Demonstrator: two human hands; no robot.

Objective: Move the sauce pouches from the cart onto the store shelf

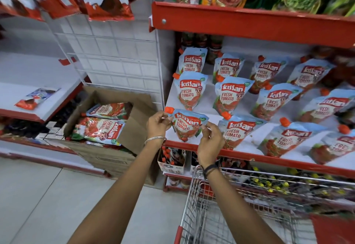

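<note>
A light-blue tomato sauce pouch (187, 124) with an orange cap stands at the front left corner of the white store shelf (249, 156). My left hand (158, 122) pinches its upper left edge near the cap. My right hand (210, 138) pinches its right edge. Several matching pouches (233, 95) stand in rows behind and to the right on the same shelf. The wire cart (249, 195) sits below my right wrist; no pouches show inside it.
An open cardboard box (107, 124) holding more sauce pouches rests on the lower shelf to the left. A white wire grid panel (119, 51) divides the shelves. The red upper shelf (249, 21) carries other packets. Grey floor tiles lie at the lower left.
</note>
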